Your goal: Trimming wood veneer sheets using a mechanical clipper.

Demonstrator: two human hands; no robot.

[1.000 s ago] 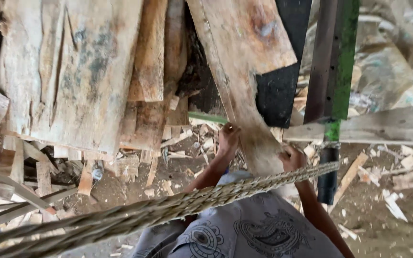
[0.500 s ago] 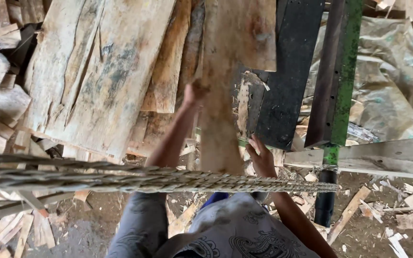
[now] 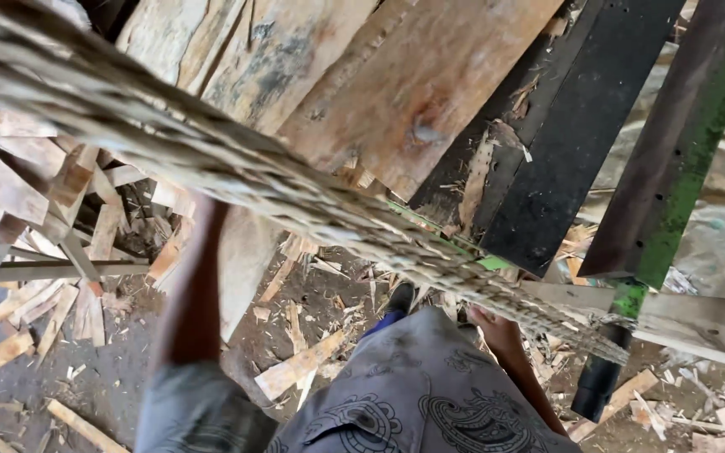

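Head view looking down. Left arm raised to large wooden plank (image 3: 430,92) leaning overhead; left hand (image 3: 211,210) hidden behind thick rope (image 3: 237,168), grip cannot be told. Right hand (image 3: 492,323) low beside hip, mostly hidden, grip unclear. Plank raised off ground, not set down. Wood scraps (image 3: 299,365) litter ground.

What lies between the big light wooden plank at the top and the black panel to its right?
In the head view, a narrow splintered wood strip stands between the plank and the black panel, leaning against the panel's edge.
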